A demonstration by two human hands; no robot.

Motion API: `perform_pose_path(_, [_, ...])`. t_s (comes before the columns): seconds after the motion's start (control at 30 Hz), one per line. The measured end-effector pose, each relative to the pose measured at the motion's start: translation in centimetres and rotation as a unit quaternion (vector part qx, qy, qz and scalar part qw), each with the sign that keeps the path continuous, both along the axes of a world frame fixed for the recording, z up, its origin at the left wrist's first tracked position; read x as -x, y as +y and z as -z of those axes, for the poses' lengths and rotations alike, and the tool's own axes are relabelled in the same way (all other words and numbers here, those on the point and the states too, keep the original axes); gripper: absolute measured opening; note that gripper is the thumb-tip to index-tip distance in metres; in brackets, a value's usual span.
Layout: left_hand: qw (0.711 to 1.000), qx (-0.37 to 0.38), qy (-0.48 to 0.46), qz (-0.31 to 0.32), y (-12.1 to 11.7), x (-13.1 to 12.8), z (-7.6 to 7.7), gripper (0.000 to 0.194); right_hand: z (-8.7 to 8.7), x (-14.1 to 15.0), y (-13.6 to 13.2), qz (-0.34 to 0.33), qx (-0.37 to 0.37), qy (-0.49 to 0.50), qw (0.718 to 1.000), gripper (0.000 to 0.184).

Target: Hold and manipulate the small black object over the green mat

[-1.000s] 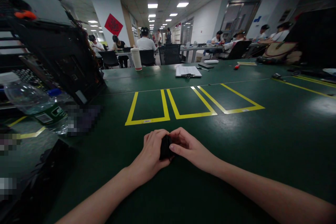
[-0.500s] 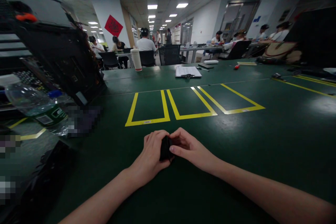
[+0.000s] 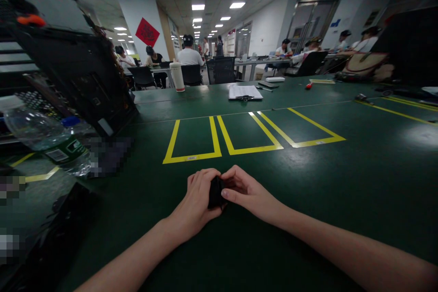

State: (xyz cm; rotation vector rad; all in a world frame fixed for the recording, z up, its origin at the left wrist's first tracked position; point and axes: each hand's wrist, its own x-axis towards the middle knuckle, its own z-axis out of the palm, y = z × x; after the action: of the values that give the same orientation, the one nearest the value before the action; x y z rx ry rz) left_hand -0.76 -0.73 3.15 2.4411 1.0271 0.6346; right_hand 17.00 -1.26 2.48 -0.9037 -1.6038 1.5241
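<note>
A small black object (image 3: 215, 193) sits between my hands above the green table (image 3: 308, 182), low in the middle of the head view. Its exact kind is hard to make out, since fingers cover much of it. My left hand (image 3: 200, 195) wraps round its left side, thumb below and fingers over the top. From the right, my right hand (image 3: 244, 191) grips its edge between curled fingers and thumb. Just beyond the hands, yellow tape (image 3: 191, 159) marks out three open-backed boxes on the tabletop.
On the left stand a plastic bottle (image 3: 44, 139) and a dark computer case (image 3: 78, 68). Further back are a clipboard with paper (image 3: 244, 92), a white tumbler (image 3: 177, 76), a phone (image 3: 268, 85) and a small red item (image 3: 309, 86). Several people sit at distant tables.
</note>
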Motion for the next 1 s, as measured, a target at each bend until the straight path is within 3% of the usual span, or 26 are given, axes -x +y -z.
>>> perform_pose_path(0.3, [1.0, 0.01, -0.011, -0.016, 0.02, 0.04, 0.19, 0.055, 0.09, -0.31, 0.04, -0.04, 0.001, 0.026, 0.999, 0.034])
perform_pose_path(0.5, [1.0, 0.01, -0.005, -0.012, 0.02, -0.05, 0.19, 0.053, 0.36, 0.0, 0.15, -0.021, 0.008, 0.037, 0.999, 0.023])
perform_pose_path(0.67, [1.0, 0.011, -0.012, -0.008, -0.04, -0.04, 0.04, 0.055, -0.18, -0.05, 0.06, -0.018, 0.019, -0.003, 1.0, 0.026])
perform_pose_path(0.87, [1.0, 0.011, -0.012, -0.016, -0.01, -0.05, 0.14, 0.057, -0.06, -0.22, -0.07, -0.042, -0.005, 0.018, 0.999, 0.036])
perform_pose_path(1.0, [1.0, 0.004, -0.011, -0.011, 0.0, 0.0, 0.14, 0.054, 0.02, -0.09, 0.02, -0.033, 0.009, 0.024, 0.999, 0.024])
